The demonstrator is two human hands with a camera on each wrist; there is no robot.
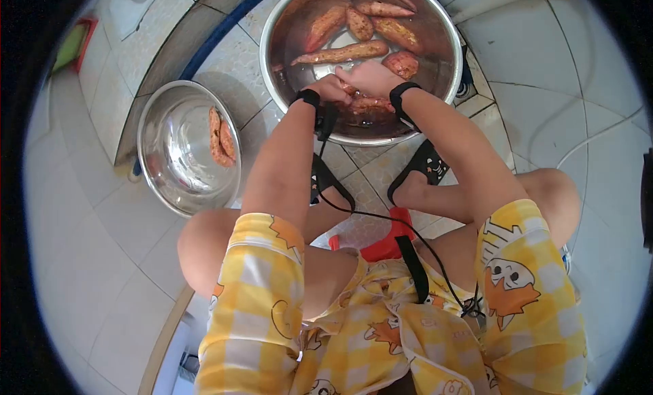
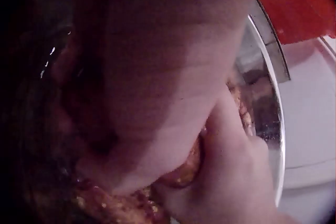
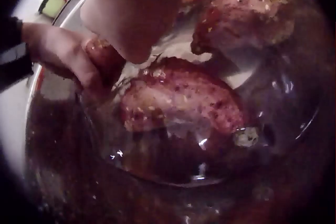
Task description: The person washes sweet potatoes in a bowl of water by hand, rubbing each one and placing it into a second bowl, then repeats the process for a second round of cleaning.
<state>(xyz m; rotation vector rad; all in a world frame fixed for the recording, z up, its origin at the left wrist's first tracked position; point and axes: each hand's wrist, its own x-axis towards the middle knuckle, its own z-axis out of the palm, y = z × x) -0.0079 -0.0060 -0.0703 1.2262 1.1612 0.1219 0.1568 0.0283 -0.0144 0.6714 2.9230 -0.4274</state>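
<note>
Both hands are together inside a large metal basin (image 1: pixel 267 75) of water. The left hand (image 1: pixel 330 89) grips a reddish-brown sweet potato (image 3: pixel 105 58), its fingers bent around one side. From the other side the right hand (image 1: pixel 373 77) holds the same sweet potato, which shows between the two hands in the left wrist view. Much of it is hidden by the fingers. Close below the hands, another sweet potato (image 3: pixel 184 98) lies partly under the water. Farther back in the basin are several more, among them a long thin sweet potato (image 1: pixel 343 53).
A smaller metal bowl (image 1: pixel 160 170) stands on the tiled floor to the left, with sweet potatoes (image 1: pixel 219 140) at its right side. A raised tiled ledge (image 1: pixel 153 48) runs beyond the bowl. The person's feet in dark slippers (image 1: pixel 425 169) are near the basin, and a black cable (image 1: pixel 381 217) hangs from the left wrist.
</note>
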